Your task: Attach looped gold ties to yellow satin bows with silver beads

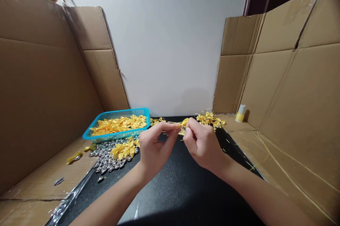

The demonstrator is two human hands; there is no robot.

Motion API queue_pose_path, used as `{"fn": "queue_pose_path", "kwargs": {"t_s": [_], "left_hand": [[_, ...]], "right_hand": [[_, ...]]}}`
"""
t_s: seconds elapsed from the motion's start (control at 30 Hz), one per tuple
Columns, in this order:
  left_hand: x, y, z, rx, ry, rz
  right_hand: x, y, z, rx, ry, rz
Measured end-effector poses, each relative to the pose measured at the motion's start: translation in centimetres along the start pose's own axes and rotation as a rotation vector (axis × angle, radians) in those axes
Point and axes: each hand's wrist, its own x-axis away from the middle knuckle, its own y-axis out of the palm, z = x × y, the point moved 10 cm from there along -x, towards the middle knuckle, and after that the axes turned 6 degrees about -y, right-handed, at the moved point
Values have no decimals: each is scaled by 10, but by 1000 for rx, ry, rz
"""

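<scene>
Between my two hands, above the black work surface (172, 183), is a small yellow ribbon bow (183, 122). My left hand (158, 141) pinches its left side between thumb and fingertips. On the other side, my right hand (200, 139) has its fingers curled in and grips the bow's right end. Thin yellow strands stretch out around the fingertips. To the left, a blue plastic basket (87, 134) holds many yellow bows. Silvery oval beads (108, 160) lie spread below it, with a small heap of yellow bows (124, 149) on top of them.
Cardboard walls stand at left (39, 88) and right (294, 88). Behind my right hand lies a pile of yellow bows and strands (208, 118). A white and yellow spool (240, 113) stands at the right. Loose yellow string (284, 173) trails over the right cardboard.
</scene>
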Motion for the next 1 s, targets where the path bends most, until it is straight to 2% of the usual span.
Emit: {"fn": "queue_pose_path", "kwargs": {"t_s": [0.17, 0.37, 0.5, 0.83, 1.0], "left_hand": [[-1, 1, 3, -40, 36, -14], [2, 4, 21, -125, 228, -66], [3, 2, 26, -103, 276, -63], [-4, 7, 10, 18, 85, -108], [-7, 6, 7, 70, 55, -109]], "right_hand": [[-1, 2, 1, 8, 8, -10], [-1, 6, 0, 29, -9, -36], [-1, 6, -2, 2, -35, -40], [-1, 0, -2, -20, -56, 7], [-1, -1, -5, -30, -73, 11]]}}
